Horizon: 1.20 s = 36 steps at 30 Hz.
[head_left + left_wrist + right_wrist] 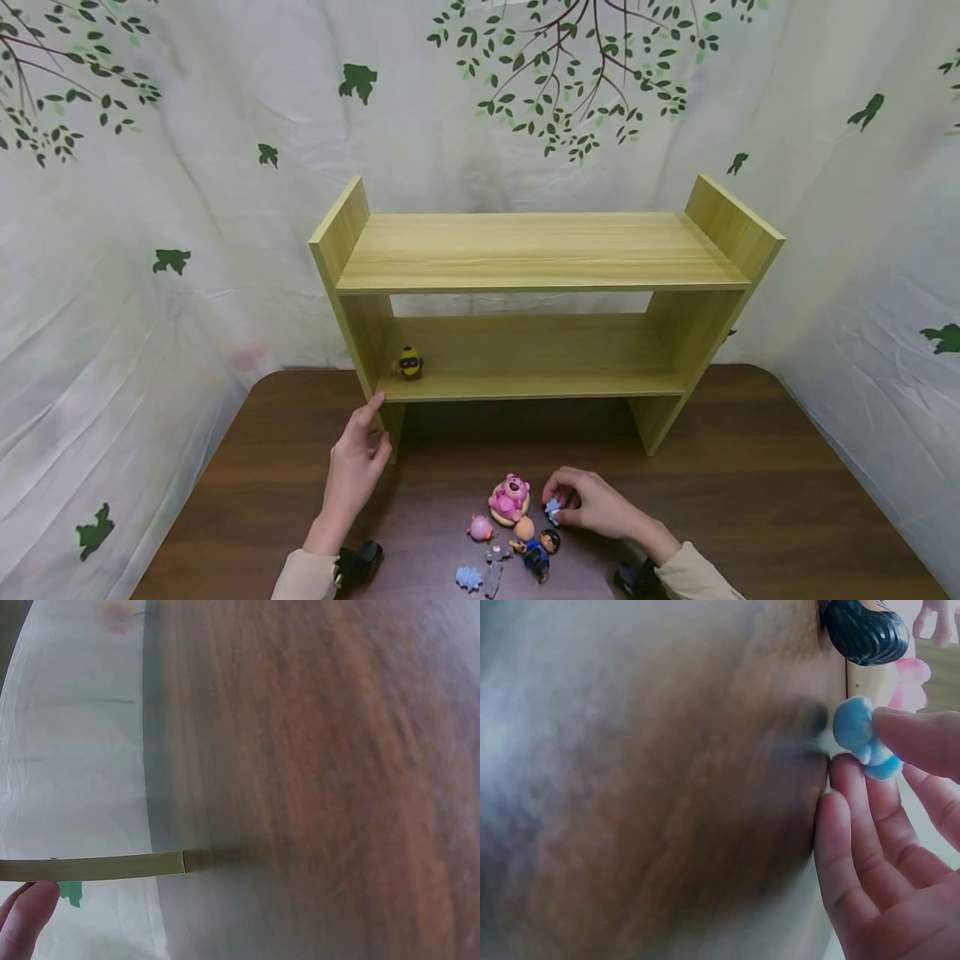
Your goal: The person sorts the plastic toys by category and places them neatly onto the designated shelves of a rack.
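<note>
My right hand (596,504) pinches a small light-blue figurine (859,735) between thumb and fingers, low over the table right of the toy group. A pink bear figurine (510,498) is just to its left. Nearer me are a round pink toy (480,527), a black-haired figurine in blue (537,554), a grey figurine (493,571) and another light-blue piece (468,578). At the wooden shelf's (525,387) lower left front corner, my left hand (358,458) reaches up with a fingertip at the board; it holds nothing. A yellow-and-black figurine (410,363) stands on the middle board's left end.
The two-tier shelf stands at the back of the dark brown wooden table (757,483), its side panels rising above the top board (540,250). White curtains (225,208) with green leaf prints hang behind and around the table.
</note>
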Each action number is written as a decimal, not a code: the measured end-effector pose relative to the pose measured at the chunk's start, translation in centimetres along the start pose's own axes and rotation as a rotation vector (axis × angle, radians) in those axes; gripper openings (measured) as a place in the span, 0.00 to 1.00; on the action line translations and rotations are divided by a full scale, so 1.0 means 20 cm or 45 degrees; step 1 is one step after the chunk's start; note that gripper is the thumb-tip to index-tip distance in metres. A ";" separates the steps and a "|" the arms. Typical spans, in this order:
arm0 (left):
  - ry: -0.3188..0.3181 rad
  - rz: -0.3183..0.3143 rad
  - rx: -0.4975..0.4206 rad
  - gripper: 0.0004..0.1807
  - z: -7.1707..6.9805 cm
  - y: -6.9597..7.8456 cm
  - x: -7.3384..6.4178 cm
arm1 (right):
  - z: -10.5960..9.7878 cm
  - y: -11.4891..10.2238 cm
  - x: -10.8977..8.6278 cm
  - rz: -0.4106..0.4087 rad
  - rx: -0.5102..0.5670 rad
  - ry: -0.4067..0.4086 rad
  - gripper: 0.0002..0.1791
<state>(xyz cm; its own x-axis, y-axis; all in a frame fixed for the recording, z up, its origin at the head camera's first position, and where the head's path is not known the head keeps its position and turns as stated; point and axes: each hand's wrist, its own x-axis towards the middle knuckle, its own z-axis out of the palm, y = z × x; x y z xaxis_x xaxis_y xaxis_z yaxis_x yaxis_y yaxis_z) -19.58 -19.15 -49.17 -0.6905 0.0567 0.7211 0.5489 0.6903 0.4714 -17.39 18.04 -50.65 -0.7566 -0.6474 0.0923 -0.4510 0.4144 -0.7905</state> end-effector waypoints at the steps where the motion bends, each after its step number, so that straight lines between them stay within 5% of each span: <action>1: -0.001 -0.003 -0.004 0.46 0.00 0.00 0.00 | 0.00 0.00 0.00 0.000 0.005 0.004 0.11; 21: 0.022 0.028 -0.004 0.46 0.00 -0.01 0.00 | -0.07 -0.11 0.03 0.040 0.146 0.092 0.08; 31: 0.024 0.027 -0.001 0.47 0.00 -0.01 0.00 | -0.14 -0.35 0.04 -0.041 0.164 0.116 0.09; 36: 0.029 0.034 0.010 0.47 0.00 0.00 0.00 | -0.12 -0.30 0.06 -0.085 0.179 0.132 0.09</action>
<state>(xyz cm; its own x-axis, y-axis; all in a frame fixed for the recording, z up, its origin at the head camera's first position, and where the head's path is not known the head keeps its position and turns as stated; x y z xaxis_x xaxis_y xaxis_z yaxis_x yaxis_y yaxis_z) -19.61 -19.23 -49.23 -0.6648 0.0592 0.7447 0.5632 0.6945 0.4477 -16.78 16.38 -44.39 -0.7751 -0.5982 0.2037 -0.4367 0.2742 -0.8568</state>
